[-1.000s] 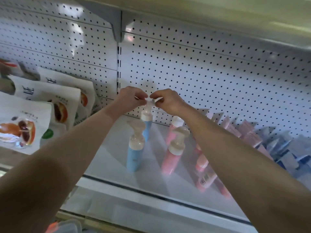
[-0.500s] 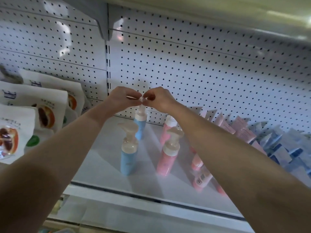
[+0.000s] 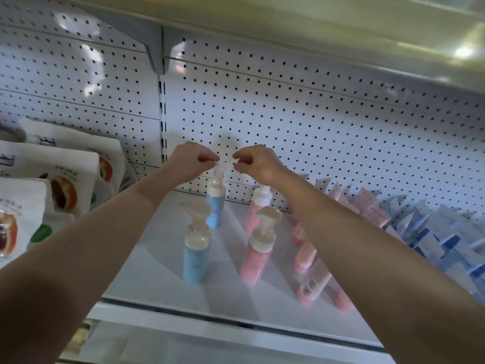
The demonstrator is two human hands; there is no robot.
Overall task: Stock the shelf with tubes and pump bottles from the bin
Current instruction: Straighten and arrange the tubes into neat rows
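Now, rear blue bottle's pump (image 3: pixel 219 171) between left fingers (image 3: pixel 209 158) and right fingers (image 3: pixel 241 161).

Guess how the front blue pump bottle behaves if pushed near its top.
The front blue pump bottle is tall and narrow under a wide pump head, so a high push probably tips it. The smooth shelf suggests a low push slides it. Looks rigid; weight unclear.

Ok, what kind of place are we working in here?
Probably a retail store: a white shelf with a pegboard back, pump bottles faced in rows, and snack pouches displayed alongside.
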